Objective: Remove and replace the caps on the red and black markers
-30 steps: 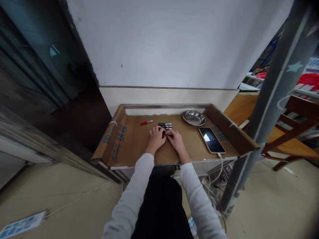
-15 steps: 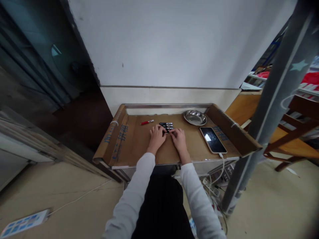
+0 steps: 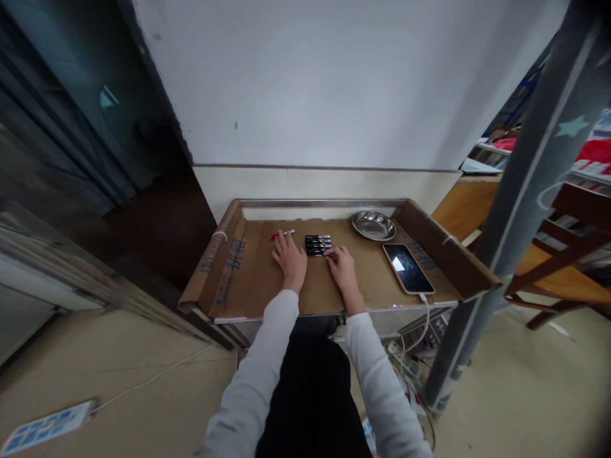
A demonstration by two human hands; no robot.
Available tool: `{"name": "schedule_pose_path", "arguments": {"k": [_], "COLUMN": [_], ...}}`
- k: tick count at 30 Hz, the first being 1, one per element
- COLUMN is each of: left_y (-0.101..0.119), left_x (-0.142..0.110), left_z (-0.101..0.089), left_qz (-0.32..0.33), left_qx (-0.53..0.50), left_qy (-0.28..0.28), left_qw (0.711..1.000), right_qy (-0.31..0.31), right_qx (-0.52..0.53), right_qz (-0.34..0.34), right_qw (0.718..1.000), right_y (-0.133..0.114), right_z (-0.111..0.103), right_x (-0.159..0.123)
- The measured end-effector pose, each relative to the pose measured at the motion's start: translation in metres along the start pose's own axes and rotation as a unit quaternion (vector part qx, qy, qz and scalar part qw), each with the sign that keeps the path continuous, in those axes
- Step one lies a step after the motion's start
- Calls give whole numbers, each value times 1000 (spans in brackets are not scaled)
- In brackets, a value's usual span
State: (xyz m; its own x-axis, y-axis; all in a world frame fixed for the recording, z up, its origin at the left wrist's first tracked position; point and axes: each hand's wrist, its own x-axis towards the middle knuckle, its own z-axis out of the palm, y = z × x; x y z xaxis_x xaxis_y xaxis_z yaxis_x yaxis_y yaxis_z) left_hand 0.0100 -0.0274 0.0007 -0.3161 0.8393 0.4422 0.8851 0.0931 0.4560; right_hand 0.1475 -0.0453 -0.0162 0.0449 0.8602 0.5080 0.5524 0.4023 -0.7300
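Observation:
Several black markers (image 3: 318, 244) lie side by side in a row on the cardboard-covered table (image 3: 248, 280). My right hand (image 3: 340, 266) rests just in front of the row, its fingertips touching the nearest marker. My left hand (image 3: 289, 257) is flat with fingers spread, stretched toward a red marker (image 3: 281, 234) lying apart to the left; its fingertips are right at that marker. Neither hand is closed around anything.
A steel bowl (image 3: 373, 225) sits at the back right of the table. A phone (image 3: 408, 268) on a white charging cable lies to the right. Raised cardboard flaps border both sides. A grey post (image 3: 506, 210) stands at the right, with wooden furniture behind it.
My left hand has left the row of black markers and moved left and away, to the red marker. My right hand has stayed at the row.

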Motion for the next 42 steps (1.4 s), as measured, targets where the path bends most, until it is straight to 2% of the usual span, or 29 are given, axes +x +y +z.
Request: {"name": "schedule_pose_path", "arguments": {"k": [6, 10, 19, 28, 36, 42], "left_y": [2, 4, 6, 7, 8, 6], "left_x": [2, 5, 7, 9, 7, 8], "left_z": [3, 5, 7, 7, 5, 5], "left_qz": [-4, -16, -39, -48, -78, -55], "left_qx": [29, 34, 27, 46, 65, 52], "left_qy": [-45, -44, -27, -33, -2, -17], "left_qw": [999, 998, 998, 997, 995, 997], "right_qy": [7, 22, 8, 29, 39, 44], "right_qx": [-40, -88, -116, -95, -69, -53], "right_qz": [-16, -22, -13, -8, 5, 12], "right_qw": [999, 996, 993, 995, 997, 998], "right_y": [-1, -5, -6, -7, -8, -10], "right_z": [0, -1, 0, -2, -3, -4], "right_x": [1, 0, -1, 0, -1, -1]}}
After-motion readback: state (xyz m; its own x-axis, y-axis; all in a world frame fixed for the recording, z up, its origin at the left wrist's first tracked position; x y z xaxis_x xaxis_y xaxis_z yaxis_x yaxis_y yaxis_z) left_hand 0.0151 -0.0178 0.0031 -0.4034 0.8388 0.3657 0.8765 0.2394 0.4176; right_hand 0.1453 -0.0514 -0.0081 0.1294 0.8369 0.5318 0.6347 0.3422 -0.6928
